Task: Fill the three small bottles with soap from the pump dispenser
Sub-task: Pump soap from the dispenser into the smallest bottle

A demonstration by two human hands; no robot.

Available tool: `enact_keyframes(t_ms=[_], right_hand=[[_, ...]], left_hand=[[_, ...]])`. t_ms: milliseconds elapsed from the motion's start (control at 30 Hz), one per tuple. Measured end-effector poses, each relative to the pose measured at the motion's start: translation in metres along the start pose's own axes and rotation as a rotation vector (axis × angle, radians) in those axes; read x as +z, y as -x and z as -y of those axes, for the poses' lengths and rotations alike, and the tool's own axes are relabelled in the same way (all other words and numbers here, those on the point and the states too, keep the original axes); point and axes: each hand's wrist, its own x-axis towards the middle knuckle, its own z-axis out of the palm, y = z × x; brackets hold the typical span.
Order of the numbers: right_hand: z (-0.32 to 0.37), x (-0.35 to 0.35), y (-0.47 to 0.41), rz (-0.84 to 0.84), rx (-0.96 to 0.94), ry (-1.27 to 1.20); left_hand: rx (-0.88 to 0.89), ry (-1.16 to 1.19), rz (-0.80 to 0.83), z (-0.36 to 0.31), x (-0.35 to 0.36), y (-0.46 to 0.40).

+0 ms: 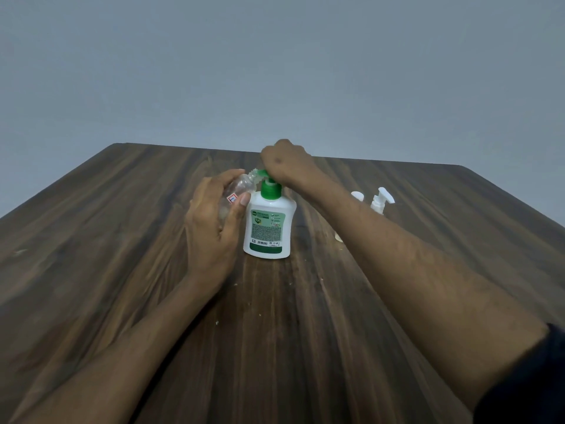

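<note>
A white soap dispenser (269, 228) with a green pump head stands mid-table. My right hand (286, 162) rests on top of the pump, fingers curled over it. My left hand (214, 215) grips a small clear bottle (241, 188), tilted so its open threaded neck sits right at the green nozzle. To the right stand a small bottle with a white pump top (380, 201) and a white-capped bottle (357, 197), both partly hidden behind my right forearm.
The dark wooden table (122, 240) reaches back to a grey wall. A small pale object (338, 238) lies by my right forearm. A few light crumbs dot the near tabletop.
</note>
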Motion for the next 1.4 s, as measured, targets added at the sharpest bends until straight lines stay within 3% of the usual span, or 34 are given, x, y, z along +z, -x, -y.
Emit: enact_keyframes(t_ms=[1400], right_hand=[[0.0025,-0.0034,-0.0007,0.013,-0.004,0.038]], left_hand=[[0.006,0.002,-0.024,0.0016,0.0001,-0.0032]])
